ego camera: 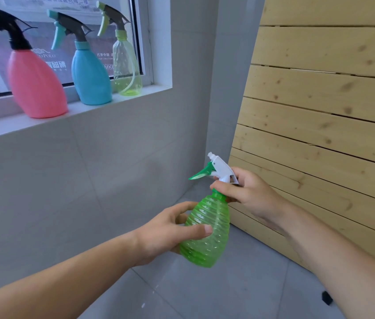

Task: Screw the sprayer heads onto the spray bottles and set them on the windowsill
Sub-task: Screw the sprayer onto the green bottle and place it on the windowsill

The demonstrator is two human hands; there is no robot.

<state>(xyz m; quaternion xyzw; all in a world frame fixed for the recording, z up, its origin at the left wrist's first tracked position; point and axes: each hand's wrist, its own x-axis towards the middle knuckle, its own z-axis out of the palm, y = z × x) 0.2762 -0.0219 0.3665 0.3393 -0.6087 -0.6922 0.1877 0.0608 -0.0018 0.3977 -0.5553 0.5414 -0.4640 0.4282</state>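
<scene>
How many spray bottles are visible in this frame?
4. Pink bottle, blue bottle and clear yellow-green bottle stand on the windowsill; the green ribbed bottle is held in both hands. Others may sit beyond the left edge.

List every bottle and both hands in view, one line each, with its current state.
Pink bottle: upright on the windowsill, black sprayer on.
Blue bottle: upright on the sill, teal sprayer on.
Clear yellow-green bottle: upright on the sill, sprayer on.
Green ribbed bottle: held in the air, tilted, white sprayer head on its neck.
Left hand: gripping the green bottle's body.
Right hand: gripping the sprayer collar.
</scene>
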